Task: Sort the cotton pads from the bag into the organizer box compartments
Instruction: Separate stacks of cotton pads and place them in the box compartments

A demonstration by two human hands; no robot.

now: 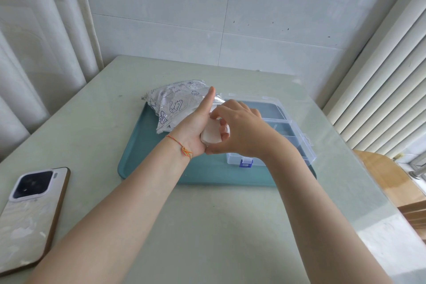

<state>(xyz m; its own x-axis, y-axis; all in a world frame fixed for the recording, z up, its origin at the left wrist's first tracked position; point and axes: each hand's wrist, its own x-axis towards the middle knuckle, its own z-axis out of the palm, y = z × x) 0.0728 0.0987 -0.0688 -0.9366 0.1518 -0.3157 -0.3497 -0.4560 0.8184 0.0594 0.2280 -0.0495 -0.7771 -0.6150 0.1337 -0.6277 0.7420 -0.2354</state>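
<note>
Both hands meet above the middle of a teal rectangular plastic tray (pixel 161 168) that lies on a pale green glossy table (pixel 207 226). The left hand (pixel 196 127) cradles a small stack of white round cotton pads (pixel 211 135) in its palm, thumb stretched upward and fingers curled round the far side of the stack. The right hand (pixel 239 127) reaches across from the right and pinches the top of the same stack between thumb and bent fingers, so the pads sit pressed between the two hands. How many pads are in the stack cannot be told.

A thin orange and yellow string bracelet (pixel 182 146) circles the left wrist.

Behind the left hand, on the far left part of the tray, lies a crinkled clear plastic bag printed with dark blue shell drawings (pixel 175 101); its open end points toward the hands and more white pads show through the film. Just to the right of the hands stands a clear plastic organizer box with divided compartments (pixel 288 131), lid folded back, a blue latch (pixel 246 163) on its near edge. The right forearm covers part of the box; the compartments that show look bare.

At the near left of the table lies a smartphone with a pale marbled back and dark camera block (pixel 30 214), face down and well apart from the tray. White pleated curtains (pixel 34 53) hang at the left, and a pale tiled wall (pixel 230 18) stands behind the table.
</note>
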